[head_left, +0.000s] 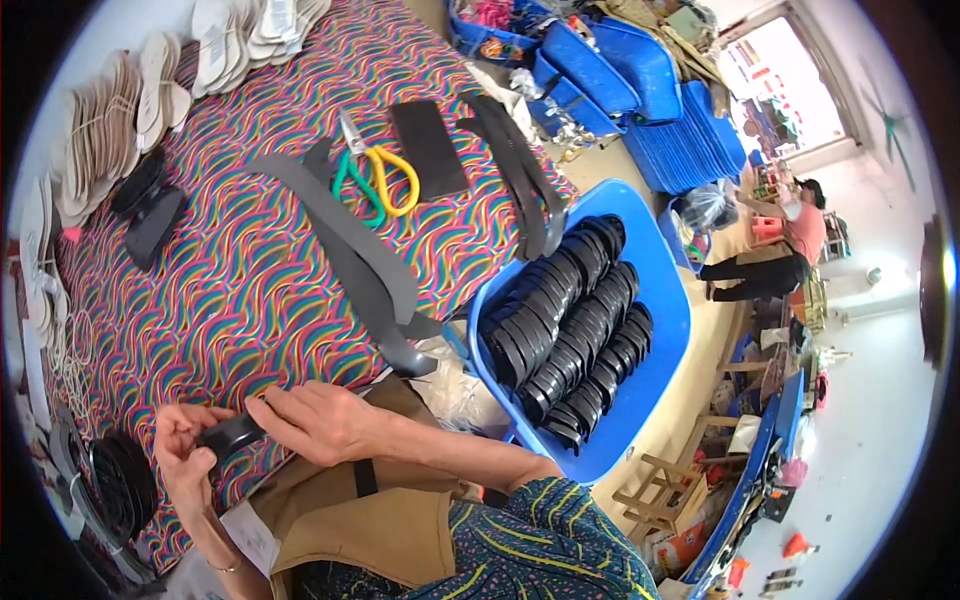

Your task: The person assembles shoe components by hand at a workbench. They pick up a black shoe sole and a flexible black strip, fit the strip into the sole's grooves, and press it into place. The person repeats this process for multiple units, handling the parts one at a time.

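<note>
Between my two hands, low over the patterned tablecloth, is a glossy black curved piece (230, 434). My left hand (185, 450) has its fingers bent round the left end of this piece. At the other end, my right hand (325, 422) pinches it between thumb and fingers. Long dark grey strips (345, 220) lie crossed on the cloth beyond my hands. Beside them are scissors (375, 178) with one green and one yellow handle. A blue basin (665, 265) to my right holds rows of glossy black curved pieces (575, 330).
The table wears a multicoloured wavy cloth (225, 330). Bundled pale insoles (100, 140) line its far left side, near black pieces (155, 225). A black rectangular slab (430, 148) and black strips (515, 165) lie farther off. Blue tubs (680, 150), a wooden stool (662, 495) and a person (790, 250) stand beyond.
</note>
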A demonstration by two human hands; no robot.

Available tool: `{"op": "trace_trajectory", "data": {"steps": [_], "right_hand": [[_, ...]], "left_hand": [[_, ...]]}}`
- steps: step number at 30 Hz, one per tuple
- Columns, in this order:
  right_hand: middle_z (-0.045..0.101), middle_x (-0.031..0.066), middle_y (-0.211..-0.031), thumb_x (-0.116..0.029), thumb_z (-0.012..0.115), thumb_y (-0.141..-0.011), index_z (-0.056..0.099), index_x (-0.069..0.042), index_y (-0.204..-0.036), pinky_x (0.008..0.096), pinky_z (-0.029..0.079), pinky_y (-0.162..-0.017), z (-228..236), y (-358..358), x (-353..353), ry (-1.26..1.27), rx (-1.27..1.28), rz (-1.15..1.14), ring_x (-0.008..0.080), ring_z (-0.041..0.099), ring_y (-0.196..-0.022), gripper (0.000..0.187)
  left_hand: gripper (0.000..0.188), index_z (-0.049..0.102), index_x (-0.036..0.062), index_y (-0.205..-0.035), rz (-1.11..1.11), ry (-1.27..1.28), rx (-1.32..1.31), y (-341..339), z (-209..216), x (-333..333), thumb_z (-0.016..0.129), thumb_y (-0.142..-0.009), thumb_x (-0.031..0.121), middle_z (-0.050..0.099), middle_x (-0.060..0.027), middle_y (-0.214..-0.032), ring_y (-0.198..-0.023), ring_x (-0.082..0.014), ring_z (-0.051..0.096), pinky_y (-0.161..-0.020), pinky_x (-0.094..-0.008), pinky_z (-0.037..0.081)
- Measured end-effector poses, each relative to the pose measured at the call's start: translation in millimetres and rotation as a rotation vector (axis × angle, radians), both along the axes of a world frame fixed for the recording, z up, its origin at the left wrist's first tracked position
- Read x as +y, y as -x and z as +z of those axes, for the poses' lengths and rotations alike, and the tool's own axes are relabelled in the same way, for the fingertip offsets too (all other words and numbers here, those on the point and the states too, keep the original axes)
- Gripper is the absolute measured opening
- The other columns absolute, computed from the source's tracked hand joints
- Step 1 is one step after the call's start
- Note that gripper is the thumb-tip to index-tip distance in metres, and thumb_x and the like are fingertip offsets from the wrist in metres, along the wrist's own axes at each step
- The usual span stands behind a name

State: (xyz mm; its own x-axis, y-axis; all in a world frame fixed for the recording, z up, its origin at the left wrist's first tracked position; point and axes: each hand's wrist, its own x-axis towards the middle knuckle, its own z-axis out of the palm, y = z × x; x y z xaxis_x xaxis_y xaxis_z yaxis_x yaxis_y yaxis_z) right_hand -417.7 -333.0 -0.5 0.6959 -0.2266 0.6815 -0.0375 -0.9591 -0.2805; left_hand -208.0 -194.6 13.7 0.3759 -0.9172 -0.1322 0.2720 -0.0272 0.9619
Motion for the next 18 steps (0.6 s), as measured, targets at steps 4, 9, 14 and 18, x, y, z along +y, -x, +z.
{"op": "trace_trajectory", "data": {"steps": [4,9,14,18], "right_hand": [[0.061,0.0185,-0.100,-0.015,0.057,-0.075,0.058,0.009,-0.117,0.0300,0.050,-0.059,-3,-3,4,0.016,-0.021,0.021,0.0202,0.060,-0.068,0.049],[0.058,0.0189,-0.096,-0.016,0.055,-0.077,0.055,0.011,-0.117,0.0318,0.049,-0.060,-2,-6,5,0.043,-0.021,0.063,0.0229,0.060,-0.072,0.049],[0.060,0.0248,-0.103,-0.017,0.056,-0.075,0.055,0.010,-0.118,0.0322,0.052,-0.063,-4,-6,7,0.092,-0.020,0.082,0.0247,0.063,-0.076,0.051],[0.058,0.0224,-0.101,-0.015,0.057,-0.075,0.053,0.009,-0.121,0.0336,0.051,-0.061,-6,2,6,0.031,-0.007,0.124,0.0252,0.062,-0.074,0.053]], "left_hand": [[0.055,0.049,0.0052,-0.111,0.111,0.107,-0.068,10,-6,5,0.082,-0.072,0.024,0.050,-0.0182,-0.129,-0.114,-0.0370,0.058,-0.099,-0.0464,0.047],[0.051,0.047,0.0031,-0.118,0.029,0.112,-0.113,-10,-29,28,0.070,-0.075,0.016,0.048,-0.0183,-0.132,-0.129,-0.0390,0.047,-0.112,-0.0542,0.033],[0.048,0.049,0.0002,-0.119,-0.048,0.167,-0.127,-14,-34,29,0.061,-0.073,0.009,0.049,-0.0179,-0.129,-0.129,-0.0388,0.047,-0.114,-0.0536,0.030],[0.053,0.051,0.0036,-0.113,-0.049,0.130,-0.077,-13,-37,32,0.079,-0.072,0.022,0.048,-0.0178,-0.129,-0.127,-0.0399,0.050,-0.112,-0.0521,0.034]]}}
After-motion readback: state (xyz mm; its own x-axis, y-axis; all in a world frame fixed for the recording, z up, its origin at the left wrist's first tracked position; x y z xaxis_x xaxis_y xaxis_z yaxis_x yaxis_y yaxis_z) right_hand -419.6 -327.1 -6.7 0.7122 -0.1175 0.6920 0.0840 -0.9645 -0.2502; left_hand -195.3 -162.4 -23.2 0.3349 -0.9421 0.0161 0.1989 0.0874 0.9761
